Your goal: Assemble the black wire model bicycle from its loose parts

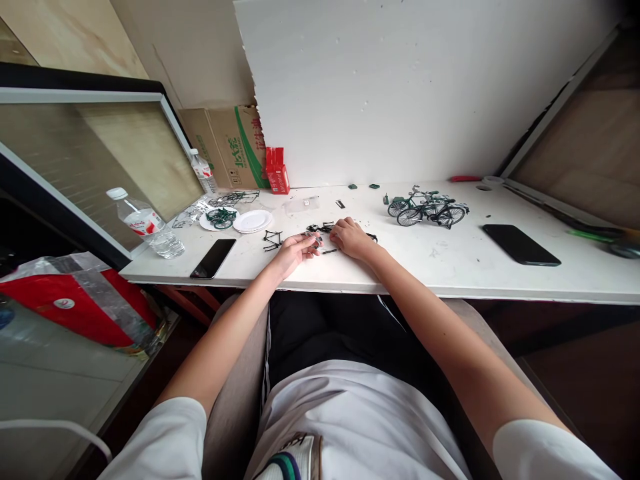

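My left hand (299,252) is closed at the fingertips around something small and dark that I cannot make out, just above the white table (430,273). To its right, my right hand (350,237) rests with bent fingers on the tabletop among small black parts; what its fingertips touch is hidden. A thin black frame piece (273,241) lies left of my left hand. Between the hands is a short dark rod (330,251). Behind them lie more small black parts (320,228). Model bicycles (425,209), green and black, stand at the right rear.
A phone (213,259) and a water bottle (150,223) are at the left, with white plates (253,221) and green parts (221,217) behind. A red box (277,171) stands by a cardboard carton (233,147). Another black phone (521,245) lies at the right.
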### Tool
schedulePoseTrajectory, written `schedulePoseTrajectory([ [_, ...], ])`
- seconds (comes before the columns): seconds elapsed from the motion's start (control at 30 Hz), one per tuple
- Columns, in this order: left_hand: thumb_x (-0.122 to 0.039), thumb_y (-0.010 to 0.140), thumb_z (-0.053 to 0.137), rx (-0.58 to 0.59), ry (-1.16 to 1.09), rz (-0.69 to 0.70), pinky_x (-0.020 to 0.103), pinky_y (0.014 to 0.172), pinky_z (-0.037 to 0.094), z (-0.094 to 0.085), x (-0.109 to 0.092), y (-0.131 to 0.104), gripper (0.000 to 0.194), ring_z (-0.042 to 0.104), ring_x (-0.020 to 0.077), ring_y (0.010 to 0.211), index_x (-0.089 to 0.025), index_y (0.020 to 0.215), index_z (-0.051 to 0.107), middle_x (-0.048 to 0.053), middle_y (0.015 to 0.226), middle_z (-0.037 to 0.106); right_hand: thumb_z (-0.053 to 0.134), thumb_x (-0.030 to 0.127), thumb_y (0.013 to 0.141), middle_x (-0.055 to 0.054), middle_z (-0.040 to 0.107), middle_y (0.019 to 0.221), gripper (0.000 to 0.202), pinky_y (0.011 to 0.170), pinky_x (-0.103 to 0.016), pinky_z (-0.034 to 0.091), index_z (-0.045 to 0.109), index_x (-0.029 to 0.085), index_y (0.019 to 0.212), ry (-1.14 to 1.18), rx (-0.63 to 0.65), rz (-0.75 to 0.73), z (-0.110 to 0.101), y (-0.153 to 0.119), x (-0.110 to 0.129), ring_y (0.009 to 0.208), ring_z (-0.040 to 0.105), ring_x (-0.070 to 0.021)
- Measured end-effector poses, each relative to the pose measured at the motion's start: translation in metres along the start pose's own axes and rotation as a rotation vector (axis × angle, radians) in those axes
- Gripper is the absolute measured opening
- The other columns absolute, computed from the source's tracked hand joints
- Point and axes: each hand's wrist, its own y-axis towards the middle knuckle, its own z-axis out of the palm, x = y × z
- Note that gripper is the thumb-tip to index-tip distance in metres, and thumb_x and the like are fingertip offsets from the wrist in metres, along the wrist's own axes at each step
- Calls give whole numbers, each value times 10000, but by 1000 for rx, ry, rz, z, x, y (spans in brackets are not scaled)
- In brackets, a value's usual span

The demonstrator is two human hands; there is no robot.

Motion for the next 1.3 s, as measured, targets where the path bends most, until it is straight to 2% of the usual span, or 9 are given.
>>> schedulePoseTrajectory([
  [0.33, -371, 800, 920, 6, -2, -1, 298, 818, 495, 0, 0, 0, 370, 711, 161, 823, -144, 1069, 806, 102, 1029, 782, 424, 245, 1103, -240, 653, 1260, 338, 1008, -438, 431, 703, 67, 1170, -57, 20, 26, -1, 0, 4, 1159, 497, -348],
  [0.53, -395, 778, 941, 10, 36, 11, 284, 772, 475, 2, -1, -1, 397, 699, 151, 814, -142, 1056, 814, 102, 1039, 771, 436, 249, 1093, -248, 650, 1259, 336, 1020, -451, 428, 695, 54, 1181, -69, 14, 22, 3, 0, 1, 1151, 491, -356],
  [1.1, -427, 787, 938, 30, 132, 39, 279, 772, 459, -3, 6, 2, 421, 691, 143, 818, -157, 1088, 822, 105, 1068, 774, 478, 234, 1069, -237, 665, 1218, 287, 1033, -449, 420, 707, 79, 1145, -64, -23, 26, 4, 0, 0, 1158, 494, -362],
  [1.2, -428, 767, 951, 12, 153, 43, 277, 763, 448, -3, 7, 3, 428, 688, 143, 817, -156, 1076, 831, 103, 1053, 777, 503, 177, 1033, -217, 669, 1215, 226, 1048, -435, 423, 707, 107, 1100, 37, -63, 36, 3, 1, 0, 1183, 504, -345],
  [1.3, -439, 757, 956, -1, 172, 46, 282, 762, 446, -3, 7, 3, 445, 684, 144, 811, -153, 1079, 838, 108, 1044, 784, 481, 233, 1061, -172, 681, 1173, 204, 1053, -422, 445, 672, 162, 1061, 290, -148, 45, 3, -1, 0, 1152, 552, -301],
])
